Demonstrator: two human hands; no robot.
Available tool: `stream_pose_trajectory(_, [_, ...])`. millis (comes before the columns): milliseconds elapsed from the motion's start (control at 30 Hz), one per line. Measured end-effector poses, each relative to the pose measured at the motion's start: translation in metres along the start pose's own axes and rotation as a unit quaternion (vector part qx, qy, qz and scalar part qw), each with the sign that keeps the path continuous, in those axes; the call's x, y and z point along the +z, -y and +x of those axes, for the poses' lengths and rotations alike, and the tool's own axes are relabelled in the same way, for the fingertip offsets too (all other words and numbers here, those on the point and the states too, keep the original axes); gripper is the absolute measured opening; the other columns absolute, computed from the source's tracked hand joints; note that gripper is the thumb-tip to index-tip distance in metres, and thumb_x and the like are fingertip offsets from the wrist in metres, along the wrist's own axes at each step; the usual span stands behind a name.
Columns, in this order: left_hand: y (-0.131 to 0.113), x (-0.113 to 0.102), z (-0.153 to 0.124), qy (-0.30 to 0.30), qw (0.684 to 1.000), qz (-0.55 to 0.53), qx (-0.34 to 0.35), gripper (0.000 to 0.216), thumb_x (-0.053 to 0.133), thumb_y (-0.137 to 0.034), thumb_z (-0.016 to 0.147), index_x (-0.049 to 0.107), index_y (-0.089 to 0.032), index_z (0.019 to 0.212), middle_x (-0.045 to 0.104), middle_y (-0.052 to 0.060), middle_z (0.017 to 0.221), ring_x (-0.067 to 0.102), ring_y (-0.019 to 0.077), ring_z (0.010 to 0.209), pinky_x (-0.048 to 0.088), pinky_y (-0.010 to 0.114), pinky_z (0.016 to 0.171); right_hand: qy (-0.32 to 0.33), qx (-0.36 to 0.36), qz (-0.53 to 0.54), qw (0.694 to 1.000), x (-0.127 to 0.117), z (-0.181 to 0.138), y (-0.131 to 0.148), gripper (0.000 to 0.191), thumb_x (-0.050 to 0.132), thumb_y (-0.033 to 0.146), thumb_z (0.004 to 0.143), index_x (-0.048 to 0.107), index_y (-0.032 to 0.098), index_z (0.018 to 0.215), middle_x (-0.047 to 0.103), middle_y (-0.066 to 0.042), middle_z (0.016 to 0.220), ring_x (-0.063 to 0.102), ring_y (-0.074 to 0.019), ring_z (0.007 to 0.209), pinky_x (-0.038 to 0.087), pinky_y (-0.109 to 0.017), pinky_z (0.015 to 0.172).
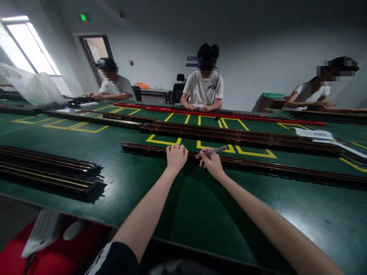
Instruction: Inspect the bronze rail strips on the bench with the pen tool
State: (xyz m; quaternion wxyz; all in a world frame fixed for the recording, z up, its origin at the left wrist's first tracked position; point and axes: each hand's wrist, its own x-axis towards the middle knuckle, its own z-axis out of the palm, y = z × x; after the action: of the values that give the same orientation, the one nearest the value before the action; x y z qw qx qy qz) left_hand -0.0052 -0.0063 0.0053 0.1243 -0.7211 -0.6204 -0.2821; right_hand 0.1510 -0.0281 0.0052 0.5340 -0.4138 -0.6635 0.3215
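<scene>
A long dark strip with copper-coloured lines (pixel 258 165) lies across the green table in front of me. My left hand (pixel 177 157) rests on it near its left part, fingers curled over and pressed against the strip. To the right, my right hand (pixel 211 162) pinches a slim pen-like tool (pixel 217 149) with a clear handle. The tool's thin tip points left, down at the strip between my two hands. What exactly the tip touches is too small to tell.
More dark strips (pixel 241 136) run behind mine, and stacked strips (pixel 48 175) lie at the left. Yellow outlines mark the green table (pixel 137 191). Across from me sit a person (pixel 203 89) by a red rail (pixel 235 114), and others at both sides. A plastic bag (pixel 43 89) stands far left.
</scene>
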Motion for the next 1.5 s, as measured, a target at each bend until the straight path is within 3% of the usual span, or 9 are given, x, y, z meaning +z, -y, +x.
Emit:
stream_pose_trajectory(333, [0.0053,-0.0043,-0.0009,0.049,0.998,-0.009,0.043,0.043,0.027,-0.029,0.097,0.068,-0.017,0.096,0.070,0.011,0.103,0.059,0.0260,0.098,0.036,0.044,0.092,-0.012,0.001,-0.018,1.000,-0.0018,-0.0027,0.0024,0.035,0.053,0.054,0.084,0.053,0.019,0.079,0.069,-0.006,0.074,0.056,-0.0114,0.044,0.042,-0.022,0.037])
stream_pose_trajectory(933, [0.0065,-0.0053,0.0004,0.060,0.996,0.017,0.059,0.042,0.027,-0.028,0.097,0.067,-0.016,0.096,0.070,0.011,0.101,0.060,0.0262,0.097,0.036,0.043,0.089,-0.018,-0.010,-0.036,0.999,-0.0012,-0.0020,-0.0013,0.030,0.052,0.049,0.085,0.053,0.020,0.079,0.070,-0.007,0.075,0.057,-0.0118,0.043,0.040,-0.022,0.037])
stream_pose_trajectory(1500, [0.0051,-0.0089,0.0000,0.077,0.996,0.000,0.049,0.042,0.026,-0.029,0.097,0.067,-0.018,0.098,0.069,0.011,0.105,0.059,0.0266,0.099,0.036,0.045,0.092,-0.061,-0.018,-0.036,0.997,-0.0026,-0.0064,0.0053,0.040,0.050,0.061,0.084,0.050,0.020,0.078,0.067,-0.005,0.070,0.055,-0.0115,0.044,0.045,-0.024,0.042])
